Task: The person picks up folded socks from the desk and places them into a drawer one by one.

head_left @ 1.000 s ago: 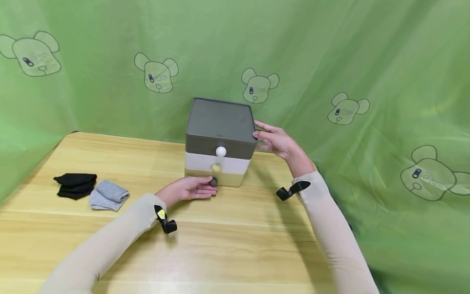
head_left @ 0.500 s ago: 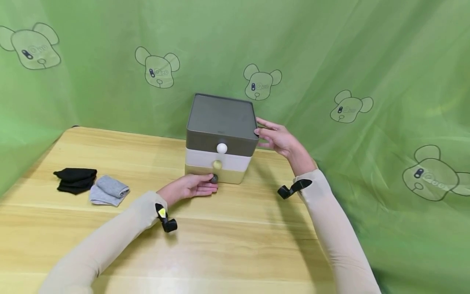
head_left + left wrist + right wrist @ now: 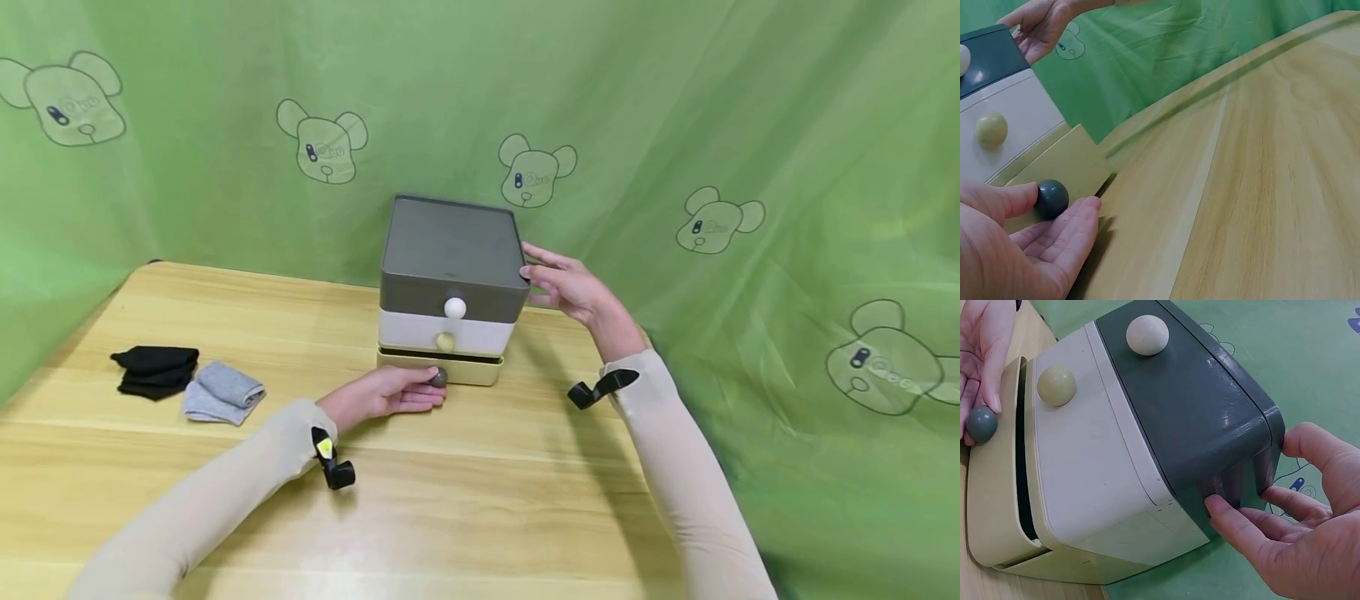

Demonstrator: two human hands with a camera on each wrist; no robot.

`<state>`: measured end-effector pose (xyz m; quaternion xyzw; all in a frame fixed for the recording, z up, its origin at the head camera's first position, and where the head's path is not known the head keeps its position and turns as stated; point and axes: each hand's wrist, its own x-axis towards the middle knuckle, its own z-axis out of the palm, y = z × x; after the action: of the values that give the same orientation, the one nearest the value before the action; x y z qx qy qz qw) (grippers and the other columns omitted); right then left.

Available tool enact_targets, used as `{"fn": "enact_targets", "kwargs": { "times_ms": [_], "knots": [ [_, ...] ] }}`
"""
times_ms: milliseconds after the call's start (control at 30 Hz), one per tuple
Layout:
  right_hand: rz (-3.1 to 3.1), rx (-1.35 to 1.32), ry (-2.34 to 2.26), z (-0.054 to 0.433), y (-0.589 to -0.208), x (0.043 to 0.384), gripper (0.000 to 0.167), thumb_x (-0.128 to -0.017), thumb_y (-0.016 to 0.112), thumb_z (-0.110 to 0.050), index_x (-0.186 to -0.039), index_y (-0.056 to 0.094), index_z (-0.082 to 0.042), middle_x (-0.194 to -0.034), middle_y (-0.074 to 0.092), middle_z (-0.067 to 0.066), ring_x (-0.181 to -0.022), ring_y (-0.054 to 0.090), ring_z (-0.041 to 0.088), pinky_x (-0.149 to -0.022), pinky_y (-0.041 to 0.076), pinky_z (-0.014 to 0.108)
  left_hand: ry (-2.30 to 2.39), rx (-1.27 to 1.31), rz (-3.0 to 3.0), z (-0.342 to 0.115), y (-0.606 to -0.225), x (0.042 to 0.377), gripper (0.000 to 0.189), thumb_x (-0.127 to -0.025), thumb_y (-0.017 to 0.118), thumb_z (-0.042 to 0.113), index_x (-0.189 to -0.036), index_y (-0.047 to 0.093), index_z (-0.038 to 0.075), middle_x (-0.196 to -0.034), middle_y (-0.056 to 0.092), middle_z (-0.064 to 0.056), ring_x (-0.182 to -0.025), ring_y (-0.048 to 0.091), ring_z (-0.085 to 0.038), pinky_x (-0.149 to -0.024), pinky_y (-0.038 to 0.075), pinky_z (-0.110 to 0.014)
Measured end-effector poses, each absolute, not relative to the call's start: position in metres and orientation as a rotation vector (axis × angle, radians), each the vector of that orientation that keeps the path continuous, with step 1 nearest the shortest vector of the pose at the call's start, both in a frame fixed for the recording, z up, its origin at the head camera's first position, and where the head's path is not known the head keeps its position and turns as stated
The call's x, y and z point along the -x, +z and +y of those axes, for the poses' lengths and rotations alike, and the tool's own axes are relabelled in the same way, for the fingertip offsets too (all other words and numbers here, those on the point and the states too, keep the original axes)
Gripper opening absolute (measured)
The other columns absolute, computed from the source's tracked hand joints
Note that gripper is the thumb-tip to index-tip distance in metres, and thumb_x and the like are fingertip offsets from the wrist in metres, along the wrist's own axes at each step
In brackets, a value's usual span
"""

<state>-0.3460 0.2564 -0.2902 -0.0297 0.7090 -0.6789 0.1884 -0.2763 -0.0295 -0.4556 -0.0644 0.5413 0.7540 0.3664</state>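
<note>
A small three-tier drawer chest [image 3: 453, 242], dark grey over white over pale yellow, stands at the table's back edge. My left hand [image 3: 382, 395] pinches the round dark grey knob [image 3: 1052, 199] of its bottom drawer [image 3: 994, 506] between thumb and fingers. That yellow drawer is pulled out slightly, with a dark gap behind its front. Against the right side of the grey top tier my right hand [image 3: 567, 288] rests its fingertips, with the thumb at the upper edge. The white knob [image 3: 1147, 335] and the pale yellow knob [image 3: 1057, 385] are untouched on the upper drawers.
A folded black cloth [image 3: 156, 372] and a folded grey cloth [image 3: 225, 392] lie side by side on the left of the wooden table [image 3: 465, 500]. A green curtain [image 3: 427, 75] printed with bear heads hangs right behind the chest.
The bottom drawer, closed in the earlier frames, has slid out a little toward me with my left hand on its knob. My right hand keeps its place on the chest's side.
</note>
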Motion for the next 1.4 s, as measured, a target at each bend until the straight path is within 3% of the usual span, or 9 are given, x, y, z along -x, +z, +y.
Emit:
{"fn": "enact_targets", "kwargs": {
  "times_ms": [300,500,667,800,900,1067,1300,1400],
  "knots": [
    [1.966,0.069,-1.933,0.255,-0.289,0.345,0.069,-0.100,0.058,-0.001,-0.160,0.031,-0.020,-0.164,0.032,0.018,-0.151,0.035,0.033,-0.124,0.032,0.055,1.921,0.153,1.389,-0.033,-0.451,0.272,0.038,-0.105,0.057,0.021,-0.133,0.058,-0.005,-0.099,0.079,-0.012,-0.089,0.077,-0.020,-0.100,0.058,-0.036],
    [1.955,0.060,-1.946,0.254,-0.290,0.343,0.067,-0.101,0.055,0.000,-0.161,0.030,-0.019,-0.163,0.033,0.017,-0.151,0.036,0.031,-0.124,0.033,0.054,1.908,0.144,1.397,-0.034,-0.452,0.274,0.035,-0.105,0.057,0.021,-0.130,0.060,-0.003,-0.095,0.079,-0.009,-0.088,0.077,-0.019,-0.097,0.060,-0.034],
    [1.979,0.065,-1.927,0.252,-0.291,0.342,0.067,-0.101,0.056,-0.002,-0.161,0.030,-0.020,-0.150,0.050,0.012,-0.129,0.057,0.021,-0.121,0.038,0.052,1.925,0.155,1.395,-0.033,-0.453,0.272,0.033,-0.105,0.057,0.021,-0.128,0.060,-0.003,-0.091,0.079,-0.008,-0.086,0.077,-0.019,-0.094,0.061,-0.033],
    [1.970,0.055,-1.938,0.253,-0.291,0.342,0.067,-0.101,0.056,-0.002,-0.160,0.031,-0.020,-0.139,0.057,0.006,-0.113,0.064,0.013,-0.122,0.037,0.054,1.922,0.162,1.399,-0.031,-0.453,0.266,0.036,-0.105,0.057,0.020,-0.132,0.058,-0.004,-0.092,0.079,-0.009,-0.086,0.077,-0.019,-0.096,0.060,-0.034],
    [1.962,0.049,-1.948,0.254,-0.290,0.343,0.067,-0.101,0.056,-0.001,-0.160,0.031,-0.020,-0.151,0.050,0.013,-0.123,0.060,0.018,-0.123,0.034,0.055,1.910,0.160,1.409,-0.031,-0.452,0.261,0.036,-0.105,0.057,0.019,-0.133,0.057,-0.004,-0.094,0.079,-0.010,-0.088,0.077,-0.020,-0.097,0.060,-0.036],
    [1.968,0.055,-1.940,0.255,-0.289,0.343,0.067,-0.102,0.055,-0.002,-0.161,0.030,-0.020,-0.164,0.030,0.017,-0.145,0.042,0.029,-0.123,0.034,0.053,1.892,0.149,1.430,-0.033,-0.452,0.256,0.035,-0.105,0.057,0.019,-0.131,0.058,-0.004,-0.094,0.079,-0.010,-0.087,0.077,-0.020,-0.092,0.062,-0.034],
    [1.982,0.057,-1.922,0.254,-0.291,0.341,0.068,-0.101,0.056,-0.002,-0.161,0.029,-0.020,-0.161,0.036,0.018,-0.136,0.051,0.025,-0.121,0.039,0.051,1.867,0.124,1.432,-0.038,-0.453,0.255,0.032,-0.105,0.057,0.019,-0.127,0.060,-0.003,-0.094,0.079,-0.010,-0.089,0.077,-0.019,-0.093,0.061,-0.034],
    [2.002,0.060,-1.914,0.254,-0.290,0.339,0.068,-0.101,0.056,-0.002,-0.161,0.029,-0.020,-0.161,0.036,0.018,-0.140,0.048,0.028,-0.120,0.041,0.051,1.869,0.122,1.435,-0.038,-0.452,0.254,0.031,-0.105,0.058,0.019,-0.125,0.061,-0.003,-0.095,0.079,-0.010,-0.089,0.077,-0.019,-0.093,0.062,-0.034]
  ]
}}
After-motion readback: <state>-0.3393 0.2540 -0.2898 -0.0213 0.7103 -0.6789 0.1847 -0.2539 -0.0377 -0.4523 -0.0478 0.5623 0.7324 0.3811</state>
